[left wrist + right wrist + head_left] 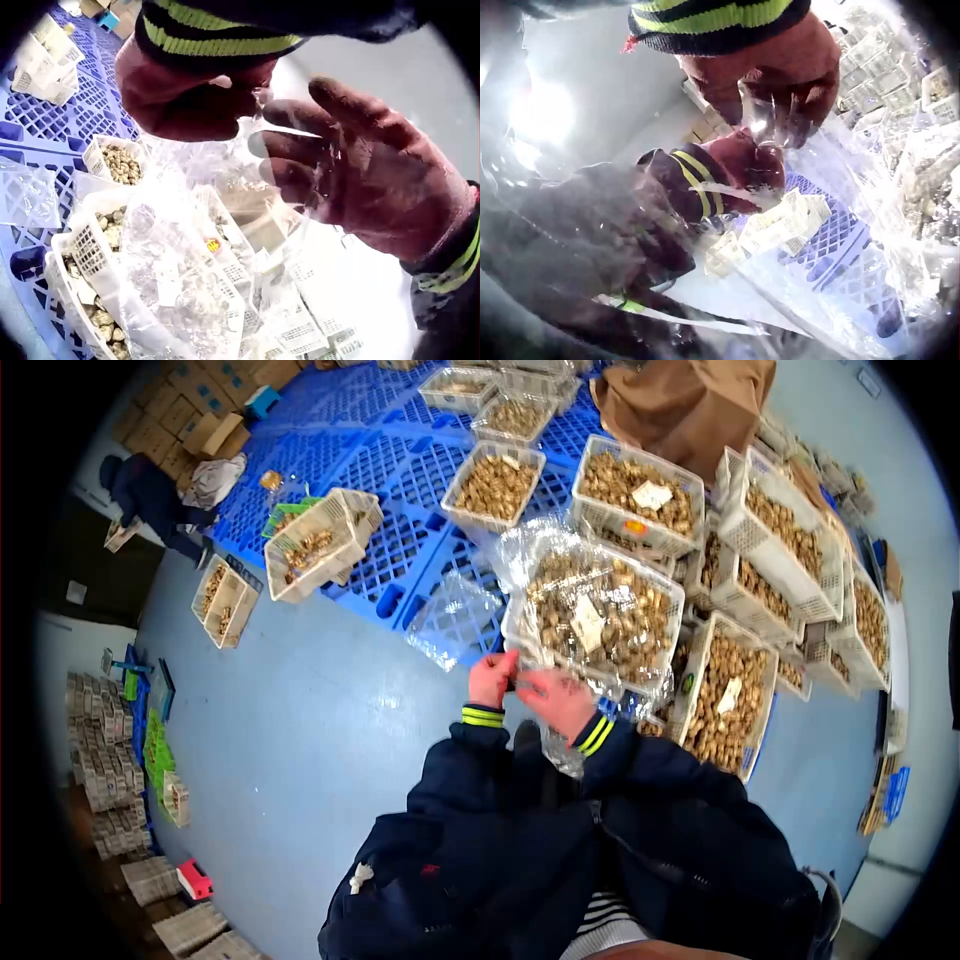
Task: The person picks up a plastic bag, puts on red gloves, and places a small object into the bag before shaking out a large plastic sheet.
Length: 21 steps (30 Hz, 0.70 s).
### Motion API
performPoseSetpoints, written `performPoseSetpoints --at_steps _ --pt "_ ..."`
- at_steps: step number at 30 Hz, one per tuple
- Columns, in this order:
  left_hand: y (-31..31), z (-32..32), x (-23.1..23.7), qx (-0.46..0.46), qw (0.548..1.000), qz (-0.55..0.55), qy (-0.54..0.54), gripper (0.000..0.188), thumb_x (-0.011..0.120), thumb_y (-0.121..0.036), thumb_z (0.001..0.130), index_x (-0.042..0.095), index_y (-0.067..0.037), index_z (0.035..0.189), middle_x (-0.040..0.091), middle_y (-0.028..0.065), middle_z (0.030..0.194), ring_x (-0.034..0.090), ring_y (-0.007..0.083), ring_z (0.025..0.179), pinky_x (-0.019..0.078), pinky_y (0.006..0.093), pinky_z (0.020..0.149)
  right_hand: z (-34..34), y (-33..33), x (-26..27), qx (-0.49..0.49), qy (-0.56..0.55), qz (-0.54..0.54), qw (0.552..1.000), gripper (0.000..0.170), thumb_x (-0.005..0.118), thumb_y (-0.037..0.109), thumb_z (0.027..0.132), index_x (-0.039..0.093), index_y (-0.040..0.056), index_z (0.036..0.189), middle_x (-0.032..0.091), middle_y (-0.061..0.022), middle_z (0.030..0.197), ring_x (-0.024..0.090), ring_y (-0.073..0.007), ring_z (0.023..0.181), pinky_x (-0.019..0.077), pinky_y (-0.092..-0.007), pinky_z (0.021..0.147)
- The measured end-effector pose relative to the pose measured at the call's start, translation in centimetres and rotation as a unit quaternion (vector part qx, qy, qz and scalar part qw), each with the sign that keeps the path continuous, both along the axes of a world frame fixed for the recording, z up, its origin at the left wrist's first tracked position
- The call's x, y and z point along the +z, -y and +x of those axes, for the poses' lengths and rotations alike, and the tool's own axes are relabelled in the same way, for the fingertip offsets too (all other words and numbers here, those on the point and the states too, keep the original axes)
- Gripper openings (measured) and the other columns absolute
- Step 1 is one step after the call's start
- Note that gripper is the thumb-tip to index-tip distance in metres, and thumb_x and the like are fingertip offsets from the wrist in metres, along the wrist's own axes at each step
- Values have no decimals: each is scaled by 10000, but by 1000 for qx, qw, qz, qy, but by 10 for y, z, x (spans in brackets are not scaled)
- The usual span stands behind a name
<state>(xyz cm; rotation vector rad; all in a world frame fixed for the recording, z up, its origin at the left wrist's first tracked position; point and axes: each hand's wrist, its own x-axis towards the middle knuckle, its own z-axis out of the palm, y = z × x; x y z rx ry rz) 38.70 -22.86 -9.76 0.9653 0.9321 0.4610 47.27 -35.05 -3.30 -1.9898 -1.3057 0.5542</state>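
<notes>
Both hands wear reddish gloves and meet at the near edge of a clear plastic sheet (540,545) that partly covers a white crate (512,625) of brown mushrooms (625,595). My left hand (490,680) has its fingers curled and pinches a gathered bit of the plastic. To its right, my right hand (558,700) reaches over with fingers fairly straight and the thumb apart, as the left wrist view shows. A film of clear plastic lies across the palm and fingers of that right hand (375,165). A pale label (587,623) shows among the mushrooms.
Blue pallets (385,470) bear further mushroom crates, with stacked crates (780,550) at the right. Another clear plastic piece (455,620) lies at the pallet edge. A tilted crate (318,550) stands to the left. Blue-grey floor (280,730) stretches leftward; a person (155,500) bends at the far left.
</notes>
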Motion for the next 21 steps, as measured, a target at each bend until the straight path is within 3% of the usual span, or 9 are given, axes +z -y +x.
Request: performPoseSetpoints --at_steps 4,7,8,10,11,13,14,18,21 --pt "2 14 1 11 999 -9 -50 391 587 -407 820 494 -83 620 463 -23 524 390 64 426 316 231 391 11 -1 27 -37 -217 -15 975 337 564 278 814 566 19 1031 600 -110 836 582 -220 724 448 -314 650" --pt "1 21 -25 -8 1000 -24 9 361 564 -394 838 538 -69 682 489 -26 578 418 66 466 348 222 426 12 -4 29 -97 -396 -62 911 382 568 280 833 533 -3 1086 621 -97 874 563 -106 729 447 -248 615" --pt "3 22 -15 -11 1000 -26 5 361 564 -394 838 538 -69 682 489 -26 578 418 66 466 348 222 426 12 -5 10 -115 -311 2 943 394 579 293 825 532 -2 1082 624 -87 830 563 -101 680 449 -252 600" --pt "5 25 16 -35 994 -58 83 303 540 -337 863 574 -42 805 529 -21 673 462 73 544 385 219 489 16 -11 36 -100 -341 -4 935 399 588 302 819 536 -6 1067 627 -82 828 567 -107 679 451 -258 623" --pt "5 27 4 -32 986 -75 143 258 513 -279 882 575 -30 903 547 -18 752 489 72 633 410 217 558 20 -12 40 -81 -256 -46 962 364 592 282 817 558 -17 1021 630 -82 820 565 -105 693 451 -264 630" --pt "-3 26 -6 -104 985 -56 127 262 513 -286 877 551 -39 957 584 22 816 564 114 689 471 247 606 27 -16 12 -112 -367 37 923 266 589 238 813 603 0 930 624 -60 746 545 -110 646 430 -250 581" --pt "-1 28 -5 -71 987 10 147 267 494 -309 882 552 -48 885 566 31 722 541 128 615 464 268 584 33 -15 11 -148 -282 32 947 244 587 237 811 615 12 901 618 -51 722 542 -108 626 428 -247 566" --pt "2 32 34 -48 985 -71 148 355 477 -363 883 478 -61 695 475 59 547 479 181 511 457 343 573 46 -12 18 -214 -318 46 922 218 566 218 816 623 14 866 592 -39 656 522 -97 574 417 -263 526" --pt "-1 27 30 -29 986 -98 135 352 489 -372 872 486 -53 724 523 66 637 519 184 564 461 316 581 50 -12 9 -206 -324 43 922 224 562 227 817 625 24 889 591 -52 664 531 -112 583 424 -259 543"
